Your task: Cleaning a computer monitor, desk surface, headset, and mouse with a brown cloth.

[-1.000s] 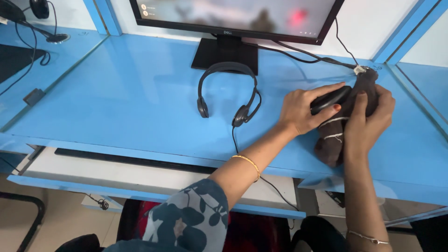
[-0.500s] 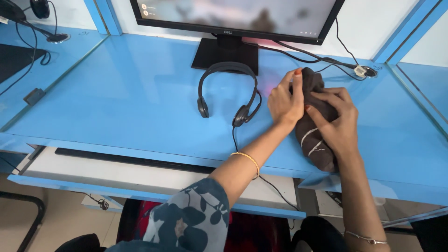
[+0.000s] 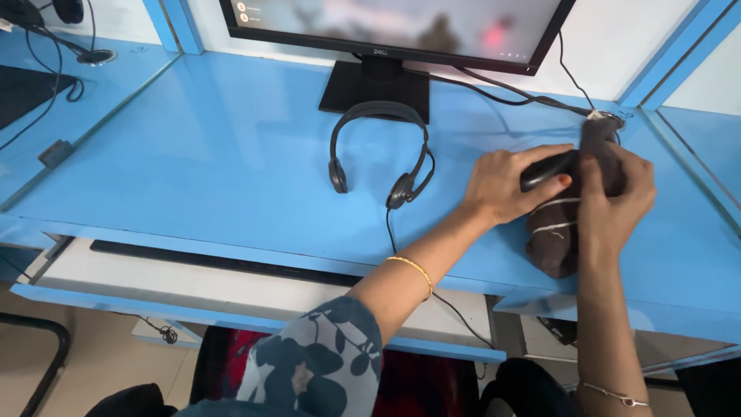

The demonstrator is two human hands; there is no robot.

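Note:
My left hand (image 3: 505, 184) grips a black computer mouse (image 3: 546, 169) on the blue desk (image 3: 216, 170). My right hand (image 3: 617, 202) presses a dark brown cloth (image 3: 557, 235) with white stripes against the mouse's right side. The cloth lies on the desk, reaching from the cable hole at the back to near the front edge. Most of the mouse is hidden by fingers and cloth.
A black headset (image 3: 378, 154) lies flat left of my hands, its cable running off the front edge. A monitor (image 3: 394, 31) on a black stand sits behind it. A keyboard tray (image 3: 193, 278) is pulled out below. Glass dividers bound both sides.
Half a second ago both hands and the cloth were further left, near the headset, with the mouse covered. They have moved right again, and the black mouse shows under my left hand.

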